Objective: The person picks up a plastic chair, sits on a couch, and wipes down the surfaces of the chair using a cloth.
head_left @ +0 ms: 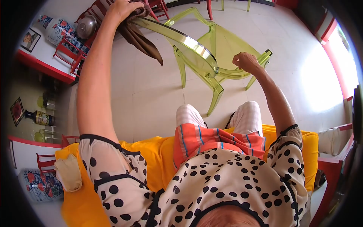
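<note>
A transparent green plastic chair (230, 41) stands tilted on the floor in front of my knees. My left hand (126, 8), stretched far forward, is closed on a brown cloth (141, 41) at the upper end of the chair's curved frame. Part of the cloth is bunched under the fingers, and a long pointed end hangs down. My right hand (245, 62) is curled closed at the chair's other curved rail, with the wrist crossing over it. The fingertips of that hand are mostly hidden.
I sit on a seat with a yellow cover (155, 151). Red wooden chairs (72, 55), a blue-and-white floral vase (62, 30) and a metal pot (87, 26) stand at the left. A white bucket (329, 140) is at the right. Bright light falls on the tiled floor (143, 100).
</note>
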